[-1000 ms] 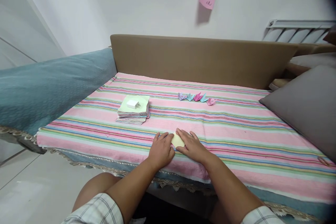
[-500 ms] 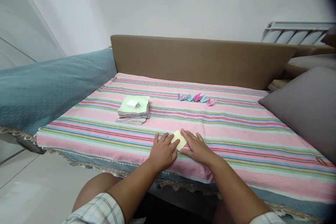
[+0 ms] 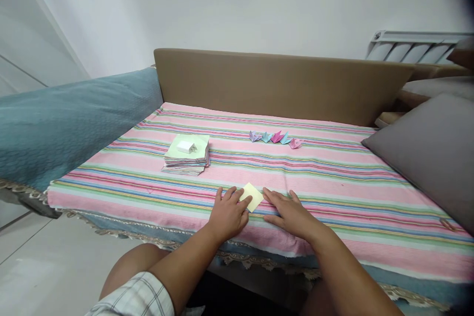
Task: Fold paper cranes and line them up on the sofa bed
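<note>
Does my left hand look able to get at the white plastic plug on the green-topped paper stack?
Probably yes: the plug lies uncovered, with only striped cloth between the stack and your left hand.

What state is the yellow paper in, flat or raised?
Flat: the yellow paper lies on the striped cloth, left hand on one side; fold layers cannot be made out.

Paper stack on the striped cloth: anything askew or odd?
The paper stack is uneven: its lowest sheets jut out at the near side. Oddly, a white plug adapter lies on top.
</note>
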`<state>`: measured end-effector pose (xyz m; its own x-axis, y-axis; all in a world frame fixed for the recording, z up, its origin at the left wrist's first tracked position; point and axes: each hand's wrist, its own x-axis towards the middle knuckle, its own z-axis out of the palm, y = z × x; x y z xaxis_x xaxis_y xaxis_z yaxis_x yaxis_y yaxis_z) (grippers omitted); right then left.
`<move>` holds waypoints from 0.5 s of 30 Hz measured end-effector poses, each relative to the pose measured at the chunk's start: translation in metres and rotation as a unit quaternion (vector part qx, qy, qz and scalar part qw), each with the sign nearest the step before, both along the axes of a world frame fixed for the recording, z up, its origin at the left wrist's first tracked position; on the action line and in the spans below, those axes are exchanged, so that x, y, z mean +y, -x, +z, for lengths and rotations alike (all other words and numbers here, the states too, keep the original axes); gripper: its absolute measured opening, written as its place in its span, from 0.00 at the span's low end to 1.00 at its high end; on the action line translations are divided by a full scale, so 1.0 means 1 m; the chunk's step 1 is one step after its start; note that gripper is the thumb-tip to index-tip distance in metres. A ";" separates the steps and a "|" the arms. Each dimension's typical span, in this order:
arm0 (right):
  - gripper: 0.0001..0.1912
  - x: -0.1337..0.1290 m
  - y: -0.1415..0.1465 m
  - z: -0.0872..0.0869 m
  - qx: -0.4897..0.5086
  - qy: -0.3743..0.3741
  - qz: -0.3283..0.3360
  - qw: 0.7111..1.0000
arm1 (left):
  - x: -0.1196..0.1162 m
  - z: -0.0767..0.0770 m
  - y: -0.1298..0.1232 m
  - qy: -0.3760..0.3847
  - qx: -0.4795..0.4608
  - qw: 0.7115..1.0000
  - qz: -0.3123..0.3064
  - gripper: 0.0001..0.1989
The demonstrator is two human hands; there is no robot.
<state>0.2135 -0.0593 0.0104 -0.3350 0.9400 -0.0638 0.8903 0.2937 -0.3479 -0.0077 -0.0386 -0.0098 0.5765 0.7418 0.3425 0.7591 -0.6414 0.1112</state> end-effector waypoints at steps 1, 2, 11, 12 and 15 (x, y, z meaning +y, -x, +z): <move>0.34 0.001 -0.002 0.001 0.012 -0.016 -0.012 1.000 | 0.000 0.000 0.000 -0.002 -0.001 1.000 0.001 0.20; 0.30 0.002 -0.003 0.002 0.027 -0.037 -0.030 0.999 | 0.000 -0.001 0.000 -0.005 -0.001 1.000 0.002 0.20; 0.20 0.021 0.010 -0.017 0.133 -0.147 -0.046 0.979 | 0.000 -0.002 0.000 -0.015 -0.012 1.000 0.002 0.20; 0.20 0.022 0.011 -0.019 0.132 -0.144 -0.039 0.980 | 0.000 -0.002 0.000 -0.013 -0.012 1.000 0.001 0.20; 0.19 0.024 0.012 -0.022 0.122 -0.135 -0.030 0.983 | 0.000 -0.003 0.000 -0.008 -0.015 1.000 0.008 0.20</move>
<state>0.2011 -0.0356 -0.0116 -0.2532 0.9299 0.2668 0.8086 0.3548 -0.4694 -0.0080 -0.0384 -0.0131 0.5543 0.7450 0.3711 0.7655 -0.6314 0.1241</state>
